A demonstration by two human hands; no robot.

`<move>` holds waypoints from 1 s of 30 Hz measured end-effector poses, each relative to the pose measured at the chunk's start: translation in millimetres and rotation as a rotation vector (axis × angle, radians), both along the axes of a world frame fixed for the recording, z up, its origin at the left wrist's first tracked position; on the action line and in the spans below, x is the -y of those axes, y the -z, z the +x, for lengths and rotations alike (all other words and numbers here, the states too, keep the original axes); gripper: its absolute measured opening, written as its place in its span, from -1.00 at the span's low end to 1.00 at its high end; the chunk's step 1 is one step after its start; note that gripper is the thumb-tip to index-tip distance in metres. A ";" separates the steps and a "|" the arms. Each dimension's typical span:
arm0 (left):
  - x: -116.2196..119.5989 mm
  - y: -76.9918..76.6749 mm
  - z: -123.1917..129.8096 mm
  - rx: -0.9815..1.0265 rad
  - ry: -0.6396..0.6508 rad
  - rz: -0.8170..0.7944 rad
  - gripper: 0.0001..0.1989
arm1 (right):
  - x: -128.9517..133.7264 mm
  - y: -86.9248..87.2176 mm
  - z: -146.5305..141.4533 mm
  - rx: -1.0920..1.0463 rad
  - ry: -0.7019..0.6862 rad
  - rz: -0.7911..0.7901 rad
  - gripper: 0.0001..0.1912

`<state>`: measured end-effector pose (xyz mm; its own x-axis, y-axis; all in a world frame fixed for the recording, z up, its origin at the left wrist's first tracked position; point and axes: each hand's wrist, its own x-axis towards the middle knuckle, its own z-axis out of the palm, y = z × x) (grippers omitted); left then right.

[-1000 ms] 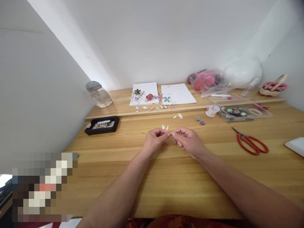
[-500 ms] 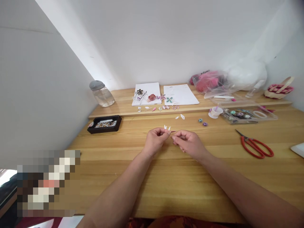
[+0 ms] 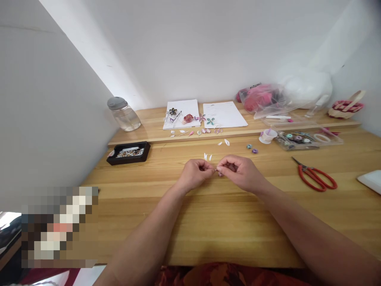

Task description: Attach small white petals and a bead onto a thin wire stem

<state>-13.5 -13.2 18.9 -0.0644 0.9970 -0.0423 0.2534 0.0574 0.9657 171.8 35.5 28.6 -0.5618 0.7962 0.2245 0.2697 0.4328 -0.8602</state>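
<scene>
In the middle of the table my left hand (image 3: 195,174) is closed, thumb and forefinger pinched together. What it pinches is too small to make out. Right beside it, my right hand (image 3: 242,174) is closed too, its fingertips almost meeting the left ones. A small purplish piece (image 3: 220,174) shows under the right thumb and fingertips; its exact kind is unclear. Just beyond the hands lie thin white petal-shaped slips (image 3: 205,157). Farther back is another white petal piece (image 3: 227,142). A teal bobbin-like piece (image 3: 249,146) and a purple one (image 3: 255,151) sit behind my right hand.
Red-handled scissors (image 3: 317,177) lie at right. A black tray of beads (image 3: 128,153) and a water bottle (image 3: 124,115) stand left. On the raised ledge are white paper (image 3: 224,113), flower ornaments (image 3: 188,118) and a small basket (image 3: 345,109). A clear box (image 3: 309,141) holds supplies.
My right hand has turned, and its fingertips have come closer to the left ones. The purplish piece now shows below the right fingertips. The whole view has shifted slightly.
</scene>
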 end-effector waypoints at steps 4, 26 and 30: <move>0.6 1.1 -2.0 -0.011 0.074 -0.012 -0.80 | -4.8 -0.4 1.0 -0.005 -0.040 -0.059 -0.83; -5.0 -2.8 -0.8 0.473 -0.090 -0.132 -0.61 | 1.4 13.5 -12.3 -0.061 -0.025 -0.351 -0.72; -5.5 -0.5 -0.1 0.449 -0.110 -0.087 -0.60 | 5.0 16.5 -12.6 -0.029 -0.006 -0.228 -0.77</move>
<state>-13.5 -7.7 19.4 -0.1254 0.9768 -0.1736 -0.2005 0.1464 0.9687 159.1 30.5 12.2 -0.5629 0.8246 0.0556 0.2412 0.2282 -0.9432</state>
